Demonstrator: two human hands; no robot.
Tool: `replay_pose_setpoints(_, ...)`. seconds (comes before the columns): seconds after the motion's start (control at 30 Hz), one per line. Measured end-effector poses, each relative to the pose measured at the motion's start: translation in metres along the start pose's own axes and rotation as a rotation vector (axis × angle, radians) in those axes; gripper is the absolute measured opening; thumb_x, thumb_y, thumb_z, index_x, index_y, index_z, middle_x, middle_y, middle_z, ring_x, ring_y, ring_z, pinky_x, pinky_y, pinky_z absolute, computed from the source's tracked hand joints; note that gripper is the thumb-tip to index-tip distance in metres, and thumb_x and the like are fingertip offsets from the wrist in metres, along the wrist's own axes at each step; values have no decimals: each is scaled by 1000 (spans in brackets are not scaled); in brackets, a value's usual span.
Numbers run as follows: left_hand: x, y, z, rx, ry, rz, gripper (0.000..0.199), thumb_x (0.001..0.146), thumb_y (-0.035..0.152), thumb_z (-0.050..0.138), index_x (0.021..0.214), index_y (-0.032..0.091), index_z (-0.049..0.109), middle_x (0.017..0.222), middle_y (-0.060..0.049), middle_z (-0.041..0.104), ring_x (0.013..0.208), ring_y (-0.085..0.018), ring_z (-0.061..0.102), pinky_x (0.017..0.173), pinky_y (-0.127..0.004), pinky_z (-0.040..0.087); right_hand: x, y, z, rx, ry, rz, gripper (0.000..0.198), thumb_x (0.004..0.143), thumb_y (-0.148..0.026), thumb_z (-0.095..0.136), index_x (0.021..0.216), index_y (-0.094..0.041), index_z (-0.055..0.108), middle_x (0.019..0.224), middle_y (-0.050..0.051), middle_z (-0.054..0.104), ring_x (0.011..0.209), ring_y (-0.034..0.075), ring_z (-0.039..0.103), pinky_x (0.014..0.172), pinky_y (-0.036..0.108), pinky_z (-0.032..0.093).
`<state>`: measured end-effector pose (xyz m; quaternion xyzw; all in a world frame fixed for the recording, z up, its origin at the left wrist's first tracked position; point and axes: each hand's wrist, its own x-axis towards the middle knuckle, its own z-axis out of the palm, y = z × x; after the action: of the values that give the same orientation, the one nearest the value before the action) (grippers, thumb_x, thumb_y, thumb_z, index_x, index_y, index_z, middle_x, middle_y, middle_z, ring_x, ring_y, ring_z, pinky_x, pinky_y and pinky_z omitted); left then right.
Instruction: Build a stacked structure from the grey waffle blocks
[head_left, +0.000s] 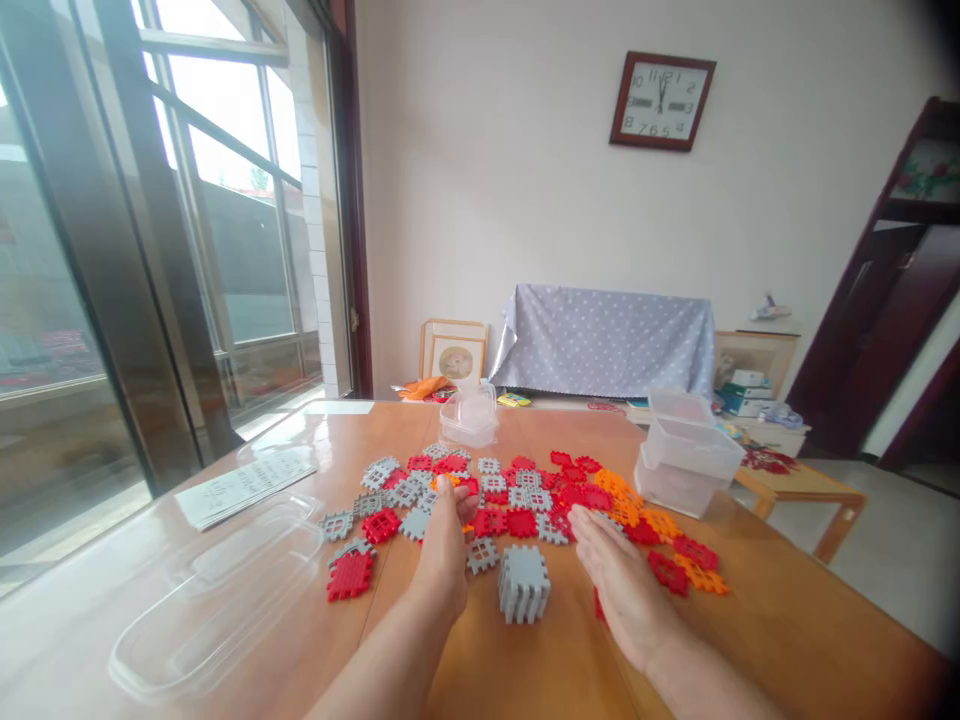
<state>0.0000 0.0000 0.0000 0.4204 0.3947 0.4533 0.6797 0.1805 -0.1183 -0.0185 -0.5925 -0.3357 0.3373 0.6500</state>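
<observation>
A stack of grey interlocking square tiles (525,582) sits near the front of the table, between my two hands and apart from both. To its left, my left hand (450,535) is held upright with fingers stretched out and nothing in it. On the other side my right hand (611,570) is likewise flat, palm turned inward, over some red pieces. Beyond the hands lie many loose red, grey and orange tiles, among them a grey window tile (482,556) and a solid red tile (350,577). An orange cluster (619,493) lies to the right.
Clear plastic lids (217,600) lie at the left beside written paper sheets (246,485). A small clear container (469,425) stands at the back, and stacked clear boxes (682,465) at the right. The wooden table (420,660) ends before a cloth-covered piece (607,340).
</observation>
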Motion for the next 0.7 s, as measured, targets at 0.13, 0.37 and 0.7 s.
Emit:
replay_pose_setpoints(0.13, 23, 12, -21, 92, 176, 145, 56, 90, 67, 45, 115, 19, 60, 125, -14, 67, 116, -26, 61, 94, -39, 45, 31, -6, -5, -67, -27, -44, 48, 86, -56, 66, 126, -28, 68, 145, 6, 61, 142, 28, 47, 122, 51, 32)
replay_pose_setpoints(0.37, 37, 28, -50, 614, 218, 234, 27, 81, 40, 59, 100, 22, 63, 102, -10, 70, 99, -31, 62, 86, -41, 44, 90, 0, 22, -399, -245, -210, 46, 88, -49, 61, 122, -20, 70, 129, 11, 71, 123, 30, 64, 110, 51, 45)
replay_pose_setpoints(0.7, 35, 8, -54, 1478, 98, 254, 53, 79, 39, 57, 129, 20, 60, 152, -20, 47, 143, -46, 33, 113, -63, 19, 142, -9, 94, -877, -728, -503, 57, 86, -38, 63, 141, -22, 60, 148, 11, 56, 139, 31, 49, 119, 48, 33)
